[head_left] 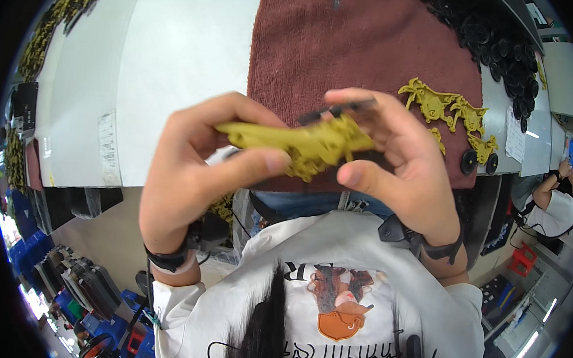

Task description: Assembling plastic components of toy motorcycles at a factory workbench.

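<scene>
Above the near edge of the table I hold a yellow plastic toy motorcycle body (pixel 301 141), slightly blurred. My left hand (pixel 204 156) grips its left end, thumb on the near side and fingers behind. A slim black part (pixel 334 111) lies along the far side of the body's right end. My right hand (pixel 409 159) curls around that end, its index finger along the black part and its thumb apart from the yellow body. What its other fingers touch is partly hidden.
On the brown towel (pixel 343 47) lie several yellow motorcycle bodies (pixel 430 102), with black wheels (pixel 469 161) near its right edge. A pile of black wheels (pixel 497 47) sits at far right; yellow parts (pixel 46 34) heap at far left. Another person (pixel 551 203) works at right.
</scene>
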Demonstrator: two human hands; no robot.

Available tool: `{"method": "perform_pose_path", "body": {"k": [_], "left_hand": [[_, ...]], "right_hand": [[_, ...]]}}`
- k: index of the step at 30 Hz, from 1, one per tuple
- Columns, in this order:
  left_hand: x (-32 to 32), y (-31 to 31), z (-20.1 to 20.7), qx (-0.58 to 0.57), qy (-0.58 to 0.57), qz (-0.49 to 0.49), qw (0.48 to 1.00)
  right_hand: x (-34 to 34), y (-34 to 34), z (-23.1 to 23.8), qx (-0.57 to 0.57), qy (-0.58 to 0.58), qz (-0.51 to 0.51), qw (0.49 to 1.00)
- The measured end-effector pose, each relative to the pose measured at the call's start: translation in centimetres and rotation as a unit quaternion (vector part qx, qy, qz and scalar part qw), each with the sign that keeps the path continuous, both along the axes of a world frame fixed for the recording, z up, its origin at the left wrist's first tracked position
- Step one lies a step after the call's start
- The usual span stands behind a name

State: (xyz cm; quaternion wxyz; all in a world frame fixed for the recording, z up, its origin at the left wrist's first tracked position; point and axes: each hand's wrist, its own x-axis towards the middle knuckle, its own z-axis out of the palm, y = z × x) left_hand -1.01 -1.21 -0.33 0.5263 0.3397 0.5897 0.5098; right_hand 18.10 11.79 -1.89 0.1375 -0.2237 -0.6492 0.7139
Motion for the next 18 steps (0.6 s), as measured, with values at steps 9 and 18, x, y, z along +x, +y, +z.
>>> {"method": "perform_pose_path", "body": {"k": [9,18], "left_hand": [[2.4,1.3,-0.5,-0.012,-0.086,0.036,0.996],[5.2,0.7,-2.6,0.086,0.016,0.051,0.995]], "right_hand": [[1.0,1.3,0.9,-0.077,-0.011,-0.028,0.997],[2.9,1.6,-0.5,0.002,0.120,-0.069,0.990]]}}
